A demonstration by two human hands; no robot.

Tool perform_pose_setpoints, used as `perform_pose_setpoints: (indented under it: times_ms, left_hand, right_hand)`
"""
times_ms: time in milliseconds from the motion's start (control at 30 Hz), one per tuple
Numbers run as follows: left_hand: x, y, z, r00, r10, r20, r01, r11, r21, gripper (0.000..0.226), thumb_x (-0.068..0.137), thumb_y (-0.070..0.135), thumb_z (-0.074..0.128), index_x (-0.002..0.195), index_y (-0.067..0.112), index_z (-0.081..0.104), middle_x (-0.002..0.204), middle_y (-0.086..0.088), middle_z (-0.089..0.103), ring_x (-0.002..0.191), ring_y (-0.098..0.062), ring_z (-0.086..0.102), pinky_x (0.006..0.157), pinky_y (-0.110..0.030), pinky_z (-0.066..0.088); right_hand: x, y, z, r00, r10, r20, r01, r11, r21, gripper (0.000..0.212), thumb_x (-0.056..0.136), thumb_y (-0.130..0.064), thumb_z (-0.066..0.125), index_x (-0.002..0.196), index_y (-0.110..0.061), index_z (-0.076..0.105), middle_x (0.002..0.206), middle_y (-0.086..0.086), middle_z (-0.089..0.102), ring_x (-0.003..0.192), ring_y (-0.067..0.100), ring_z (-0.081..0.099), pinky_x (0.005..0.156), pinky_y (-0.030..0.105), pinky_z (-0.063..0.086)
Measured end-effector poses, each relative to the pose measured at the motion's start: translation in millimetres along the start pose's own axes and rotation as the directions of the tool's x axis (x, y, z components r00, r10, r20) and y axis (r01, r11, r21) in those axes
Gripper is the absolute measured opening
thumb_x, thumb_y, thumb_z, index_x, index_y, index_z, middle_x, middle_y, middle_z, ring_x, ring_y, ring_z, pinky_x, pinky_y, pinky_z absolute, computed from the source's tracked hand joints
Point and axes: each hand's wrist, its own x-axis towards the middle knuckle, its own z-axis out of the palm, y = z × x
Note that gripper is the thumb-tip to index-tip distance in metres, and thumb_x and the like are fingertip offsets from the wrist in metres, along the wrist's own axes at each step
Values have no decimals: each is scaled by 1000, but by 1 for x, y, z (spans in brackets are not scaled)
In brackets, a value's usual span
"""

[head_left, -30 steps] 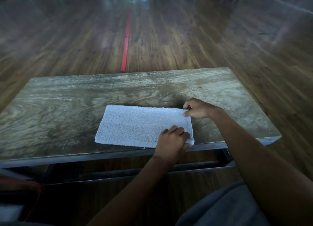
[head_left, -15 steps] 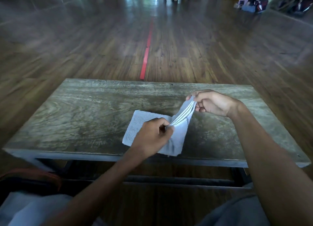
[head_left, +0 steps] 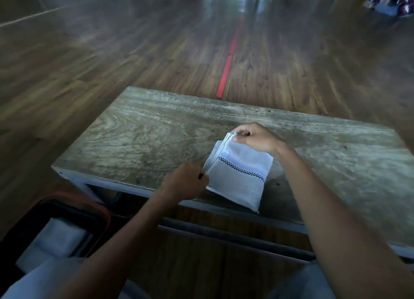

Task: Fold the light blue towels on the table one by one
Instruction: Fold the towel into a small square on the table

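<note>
1. Nearest, at lower left, a dark case point(head_left: 33, 227) with an orange rim sits on the floor below the bench's near left corner. Something pale point(head_left: 60, 238) lies inside it, too blurred to name.
2. The left grip point(head_left: 186, 182) is over the near edge of the bench, fingers curled, pinching the near end of the towel's layered edge.
3. The towel point(head_left: 237, 177) is pale blue and folded, with a dark checked stripe across it. It sits at the middle of the bench's near edge. Its layered edge is lifted and stretched between the two grips, the rest slopes down to the bench top, and one corner pokes just past the near edge.
4. The right grip point(head_left: 253, 137) is farther in, towards the middle of the bench, fingers curled, pinching the far end of that same layered edge.
5. The bench point(head_left: 145, 137) has a worn grey wood-grain top.
6. Beyond it lies a wooden floor point(head_left: 112, 52), with a red line point(head_left: 228, 61) running away from the bench's far edge.
</note>
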Motion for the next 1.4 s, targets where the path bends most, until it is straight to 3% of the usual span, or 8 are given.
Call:
perform_pose_setpoints:
  times_ms: [100,200,400,633,800,1033,1200,1400]
  left_hand:
    - [4,-7,1,998,-67,18,67,998,2,27,86,28,48,62,16,47,65,-2,52,67,-26,55,59,-30,37]
    - [7,-10,0,994,-108,-1,108,992,-61,24,85,26,48,65,12,47,74,-11,58,77,-34,60,60,-31,38]
    - [5,-9,3,990,-123,-69,111,982,-152,30,88,36,53,99,9,51,91,-10,61,83,-29,59,65,-33,42]
    - [15,-2,12,986,-71,-149,43,983,-180,15,88,26,61,97,16,67,85,-2,65,83,-22,62,68,-33,49]
    - [38,22,25,985,15,-170,-52,975,-217,10,87,18,63,89,13,72,90,-1,71,84,-16,64,70,-27,49]
    - [69,58,36,981,155,-115,-176,962,-206,11,86,17,63,82,21,73,88,4,73,80,-7,65,65,-16,48]
    - [78,76,37,962,145,-232,-181,974,-140,15,91,25,55,98,29,68,99,5,72,96,-13,64,83,-33,52]
    - [56,87,44,939,230,-254,-227,973,41,40,97,35,43,134,21,47,118,-6,64,100,-27,62,94,-46,45]
  right_hand:
    - [16,7,19,1000,0,-29,-2,998,-68,20,93,-20,58,111,-15,64,70,-13,47,65,3,47,58,17,36]
    - [28,15,31,996,-15,-92,-9,967,-254,18,92,-28,57,106,-21,66,79,-12,56,82,15,58,81,38,49]
    - [20,23,33,998,14,69,14,923,-385,43,100,-29,40,137,-50,35,148,-7,40,136,18,38,115,50,15]
    - [-12,38,-1,982,119,149,-36,885,-464,25,93,-35,51,117,-43,55,132,-9,54,122,16,48,106,46,33]
    - [-56,60,-30,937,272,219,-189,923,-336,31,89,-33,61,119,-30,58,112,-4,59,104,14,56,87,33,45]
    - [-92,93,-56,966,225,128,-200,962,-186,13,89,-22,63,102,-19,63,90,0,65,78,14,63,78,35,51]
    - [-94,95,-64,976,187,-108,-203,967,-156,22,93,-27,57,114,-22,62,108,-4,62,98,15,59,80,28,43]
    - [-100,86,-49,959,109,-261,-252,750,-612,43,97,-38,42,137,-25,39,140,1,42,130,21,39,107,43,26]
